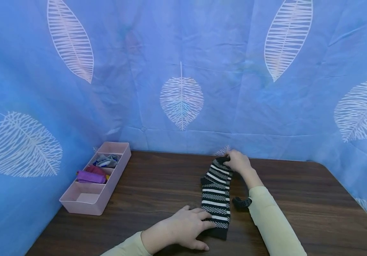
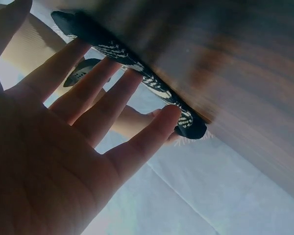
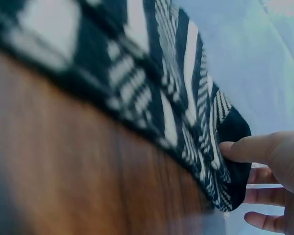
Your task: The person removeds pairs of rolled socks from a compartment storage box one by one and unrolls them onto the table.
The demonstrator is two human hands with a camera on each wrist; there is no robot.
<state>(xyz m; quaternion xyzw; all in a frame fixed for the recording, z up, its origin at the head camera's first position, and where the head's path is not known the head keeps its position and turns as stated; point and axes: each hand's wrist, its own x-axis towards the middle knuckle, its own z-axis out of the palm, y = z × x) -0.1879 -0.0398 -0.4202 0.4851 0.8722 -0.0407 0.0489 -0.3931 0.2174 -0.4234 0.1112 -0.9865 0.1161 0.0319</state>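
Observation:
A sock (image 1: 215, 199) with black and white stripes lies lengthwise on the wooden table, its black toe at the far end and black cuff nearest me. My right hand (image 1: 238, 161) is at the toe; in the right wrist view its thumb (image 3: 247, 148) presses the black toe, with the other fingers on the far side of it. Over the cuff end, my left hand (image 1: 188, 227) rests with spread, nearly straight fingers touching the fabric. The left wrist view shows those fingertips along the sock's edge (image 2: 157, 88). Layered edges of fabric show in the right wrist view.
A pink divided box (image 1: 114, 181) stands at the left of the table. Its compartments hold a purple rolled cloth (image 1: 91, 177), a dark red one and grey-blue fabric (image 1: 107, 161). A black band (image 1: 242, 202) hangs by the right wrist. Blue leaf-patterned cloth (image 1: 183, 42) hangs behind the table.

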